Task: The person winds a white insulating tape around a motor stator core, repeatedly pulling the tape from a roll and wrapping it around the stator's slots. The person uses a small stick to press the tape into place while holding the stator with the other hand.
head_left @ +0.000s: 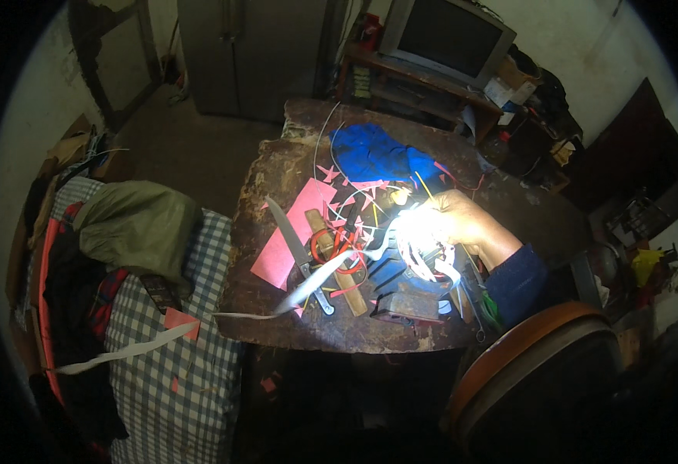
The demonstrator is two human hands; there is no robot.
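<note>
My right hand (464, 221), in a dark blue sleeve, reaches in from the right with its fingers bent down over a brightly lit white bundle (414, 261). Glare washes out the fingertips and hides what they pinch. The bundle sits on a blue finned housing (390, 277), like a motor's body. From it a long white cloth tape (317, 280) runs left across the table and off its edge. Left of the housing lie a large knife (292, 236), a coil of red wire (337, 251) and a flat wooden strip (345, 282). My left hand is not in view.
The worn wooden table (265, 182) bears a pink sheet (288, 246), pink scraps and a blue cloth (377, 151). A checkered bed (169, 371) stands to the left. An orange-rimmed round thing (509, 352) is near the lower right. Behind is a television (451, 39).
</note>
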